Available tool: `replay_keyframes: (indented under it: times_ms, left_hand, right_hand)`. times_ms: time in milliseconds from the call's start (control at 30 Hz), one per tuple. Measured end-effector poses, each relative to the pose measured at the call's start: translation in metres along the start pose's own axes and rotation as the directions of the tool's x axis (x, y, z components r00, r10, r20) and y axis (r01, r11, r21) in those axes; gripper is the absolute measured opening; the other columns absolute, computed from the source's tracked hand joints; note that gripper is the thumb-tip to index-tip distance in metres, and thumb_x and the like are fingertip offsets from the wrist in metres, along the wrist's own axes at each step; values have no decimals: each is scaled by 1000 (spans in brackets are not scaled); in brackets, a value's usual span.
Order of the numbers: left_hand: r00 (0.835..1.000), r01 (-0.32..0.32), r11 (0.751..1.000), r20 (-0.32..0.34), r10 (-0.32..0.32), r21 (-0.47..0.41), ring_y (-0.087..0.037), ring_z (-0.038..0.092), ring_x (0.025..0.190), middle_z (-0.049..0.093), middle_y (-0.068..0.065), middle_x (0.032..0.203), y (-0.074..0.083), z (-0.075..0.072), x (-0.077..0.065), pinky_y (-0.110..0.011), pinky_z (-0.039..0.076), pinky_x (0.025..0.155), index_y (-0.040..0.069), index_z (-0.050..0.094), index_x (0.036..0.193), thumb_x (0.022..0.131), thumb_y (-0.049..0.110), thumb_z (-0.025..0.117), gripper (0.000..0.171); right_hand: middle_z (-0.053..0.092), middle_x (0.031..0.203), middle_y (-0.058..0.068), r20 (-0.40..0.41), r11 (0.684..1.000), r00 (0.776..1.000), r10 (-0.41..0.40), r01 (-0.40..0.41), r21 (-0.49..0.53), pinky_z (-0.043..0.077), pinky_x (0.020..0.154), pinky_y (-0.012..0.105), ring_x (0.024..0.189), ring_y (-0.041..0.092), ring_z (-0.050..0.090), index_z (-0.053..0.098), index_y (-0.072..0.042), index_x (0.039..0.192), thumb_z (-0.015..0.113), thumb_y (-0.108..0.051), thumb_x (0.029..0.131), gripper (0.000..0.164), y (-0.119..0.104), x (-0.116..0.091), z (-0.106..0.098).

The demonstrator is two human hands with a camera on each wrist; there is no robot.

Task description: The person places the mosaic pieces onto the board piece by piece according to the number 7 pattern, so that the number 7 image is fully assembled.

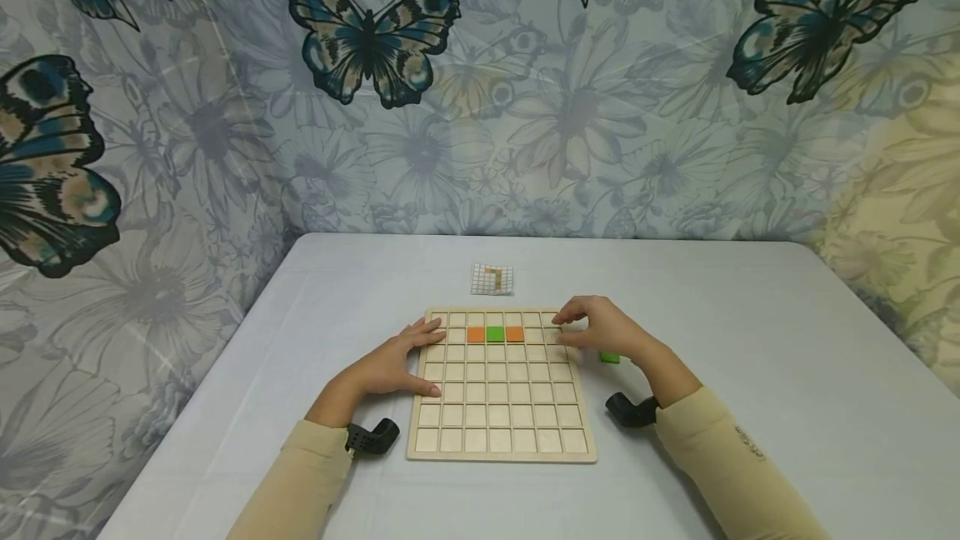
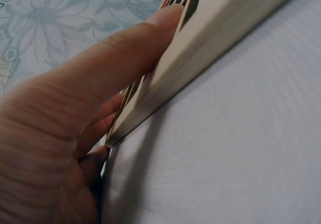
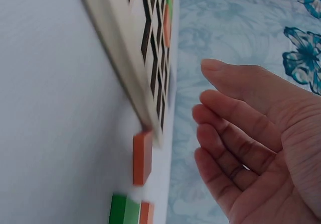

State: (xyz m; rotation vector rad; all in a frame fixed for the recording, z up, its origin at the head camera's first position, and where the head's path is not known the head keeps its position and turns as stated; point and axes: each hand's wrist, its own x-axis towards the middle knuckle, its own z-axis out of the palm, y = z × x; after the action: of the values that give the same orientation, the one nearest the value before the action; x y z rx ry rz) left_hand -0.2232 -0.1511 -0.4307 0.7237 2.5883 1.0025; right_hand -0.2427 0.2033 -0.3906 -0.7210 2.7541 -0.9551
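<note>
A pale wooden grid board (image 1: pixel 501 461) lies on the white table. In one of its upper rows sit an orange tile (image 1: pixel 476 334), a green tile (image 1: pixel 495 334) and a second orange tile (image 1: pixel 514 334), side by side. My left hand (image 1: pixel 390 367) rests on the board's left edge, thumb and fingers spread along the rim. Over the upper right corner hovers my right hand (image 1: pixel 600 325), its fingers loosely bent with nothing between them in the right wrist view. Beside the board there, an orange block (image 3: pixel 142 157) and a green block (image 3: pixel 124 209) lie on the table.
Behind the board lies a small printed card (image 1: pixel 480 287) showing a grid with coloured squares. Another orange block (image 3: pixel 146 213) shows partly behind the green one. A wall with butterfly and flower prints (image 1: pixel 480 148) stands at the table's far edge.
</note>
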Motion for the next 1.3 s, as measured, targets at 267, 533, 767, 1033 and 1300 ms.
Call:
replay_keyframes:
  times_ms: [267,533,767,1033,1300]
  left_hand:
    - [1000,-7,1000,-3,7,-13,-28,6,146,21,1,156,-1,1,0,-58,13,114,16,42,142,65,40,83,90]
    - [1000,-3,1000,-10,3,-11,-28,6,146,21,2,156,-3,1,-1,-59,13,113,17,43,141,64,40,83,90]
    - [1000,-14,1000,-3,14,-22,-29,5,146,20,2,156,-4,2,0,-58,12,114,17,42,141,65,40,83,90]
    - [1000,-14,1000,-4,14,-18,-28,5,146,21,1,156,-4,2,0,-58,13,114,17,42,141,65,40,83,90]
    - [1000,1,1000,-7,-1,-16,-29,5,146,21,2,156,-2,2,0,-59,12,114,18,42,141,65,41,83,90]
  right_hand:
    - [66,103,9,-39,998,999,31,-33,-52,50,87,45,98,28,59,69,-4,103,73,-17,80,26,15,-25,-10]
    - [65,103,9,-79,991,995,66,-75,-109,49,85,48,101,32,59,69,-4,103,75,-19,78,30,21,-47,-18]
    - [65,101,7,-162,985,982,97,-118,-124,50,84,49,99,31,59,69,-4,102,75,-21,77,30,29,-67,-21]
    - [65,105,13,-235,974,958,165,-196,-117,49,85,53,101,38,59,68,-2,105,76,-21,77,36,38,-87,-23]
    - [65,107,17,-255,957,936,244,-274,-90,47,85,55,103,41,58,67,0,107,75,-21,77,37,49,-102,-19]
